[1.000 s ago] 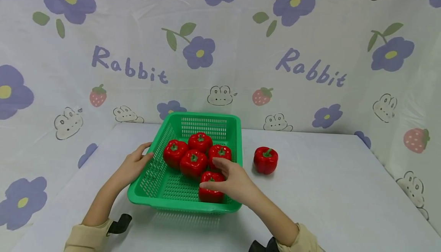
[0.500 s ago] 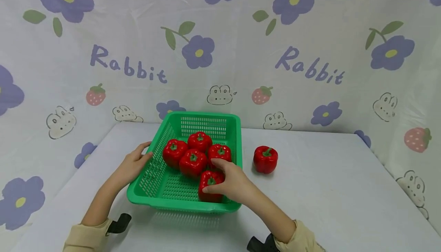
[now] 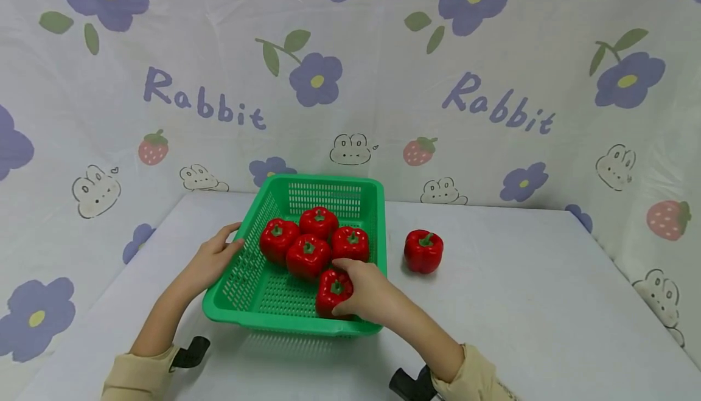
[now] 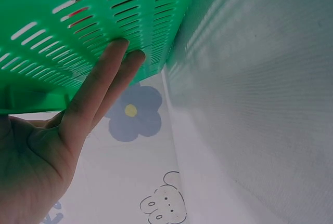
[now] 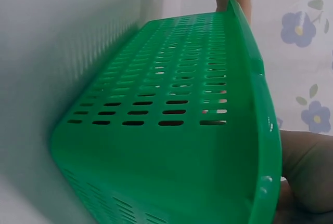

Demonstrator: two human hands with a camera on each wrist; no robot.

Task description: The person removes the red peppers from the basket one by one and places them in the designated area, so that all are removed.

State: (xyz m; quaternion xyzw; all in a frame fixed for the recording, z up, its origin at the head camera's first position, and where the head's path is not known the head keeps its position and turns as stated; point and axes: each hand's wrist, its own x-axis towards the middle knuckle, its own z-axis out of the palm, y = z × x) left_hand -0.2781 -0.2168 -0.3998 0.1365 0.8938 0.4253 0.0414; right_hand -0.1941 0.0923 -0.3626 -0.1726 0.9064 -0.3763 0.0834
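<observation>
A green plastic basket (image 3: 274,324) with slotted walls stands on the white table, several glossy red bell peppers (image 3: 308,257) inside it. My left hand (image 3: 209,262) holds the basket's left rim, thumb over the edge; in the left wrist view two fingers (image 4: 99,81) lie against the outer wall. Reaching over the right rim, my right hand (image 3: 372,293) grips the front-right bell pepper (image 3: 331,291) between thumb and fingers. The right wrist view mostly shows the basket's outer wall (image 5: 156,161), which hides that pepper; part of the hand (image 5: 309,169) shows past the rim.
One more red bell pepper (image 3: 423,252) sits on the table (image 3: 520,297) to the right of the basket. Behind the table hangs a white cloth (image 3: 378,84) printed with flowers and rabbits. Black wrist mounts (image 3: 190,352) stick out near both sleeves.
My right hand has lowered slightly and closed its thumb and fingers around the front-right bell pepper, which now leans a little. The left hand and the basket have stayed in place.
</observation>
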